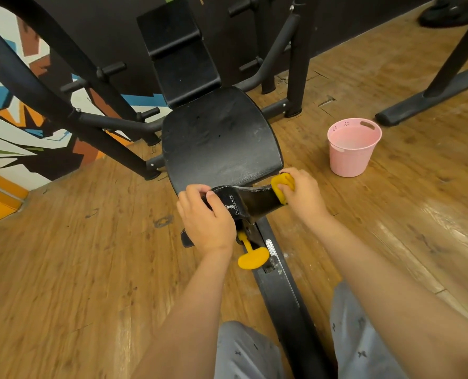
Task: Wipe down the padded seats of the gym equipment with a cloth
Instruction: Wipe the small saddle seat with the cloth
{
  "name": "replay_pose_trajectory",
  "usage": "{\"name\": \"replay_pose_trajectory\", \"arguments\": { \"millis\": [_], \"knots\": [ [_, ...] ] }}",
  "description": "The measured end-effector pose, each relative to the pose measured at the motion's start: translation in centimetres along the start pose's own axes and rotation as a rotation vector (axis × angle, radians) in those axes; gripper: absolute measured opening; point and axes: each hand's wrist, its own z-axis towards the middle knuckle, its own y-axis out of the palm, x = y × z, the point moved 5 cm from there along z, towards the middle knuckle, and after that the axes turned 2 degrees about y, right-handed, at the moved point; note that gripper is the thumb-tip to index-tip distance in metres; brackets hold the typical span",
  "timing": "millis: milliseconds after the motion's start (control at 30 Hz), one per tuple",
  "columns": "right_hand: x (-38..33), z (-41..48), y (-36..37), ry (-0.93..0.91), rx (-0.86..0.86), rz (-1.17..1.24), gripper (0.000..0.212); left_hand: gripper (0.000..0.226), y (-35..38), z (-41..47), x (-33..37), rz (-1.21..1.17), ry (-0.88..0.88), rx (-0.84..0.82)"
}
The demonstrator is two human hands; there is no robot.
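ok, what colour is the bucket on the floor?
The bucket is pink; the head view, the only one, shows it clearly.

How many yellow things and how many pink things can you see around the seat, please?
Yellow: 2 (cloth, adjustment pin handle)
Pink: 1 (bucket)
Total: 3

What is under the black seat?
A yellow knob and a black rail with numbers show under the seat. The left hand and the seat itself cover the rest.
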Motion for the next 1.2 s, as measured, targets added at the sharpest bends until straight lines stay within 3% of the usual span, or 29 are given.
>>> {"name": "replay_pose_trajectory", "arguments": {
  "millis": [267, 400, 533, 967, 1200],
  "knots": [
    [5.6, 2.1, -1.4, 0.229, 0.041, 0.032, 0.029, 0.020, 0.0, 0.0, 0.1, 0.000, 0.022, 0.004],
    [4.8, 0.1, -1.1, 0.140, 0.111, 0.132, 0.029, 0.019, 0.0, 0.0, 0.0, -0.009, 0.032, 0.003],
    [4.6, -0.8, -1.2, 0.072, 0.075, 0.233, 0.028, 0.019, -0.1, 0.0, 0.0, -0.008, 0.037, 0.005],
    [8.9, 4.2, 0.1, 0.173, -0.093, 0.133, 0.027, 0.021, 0.0, -0.1, 0.3, 0.052, 0.010, 0.013],
    [12.0, 5.5, 3.3, 0.299, -0.057, 0.235, 0.022, 0.018, -0.1, -0.2, 0.5, 0.069, 0.008, 0.030]
  ]
}}
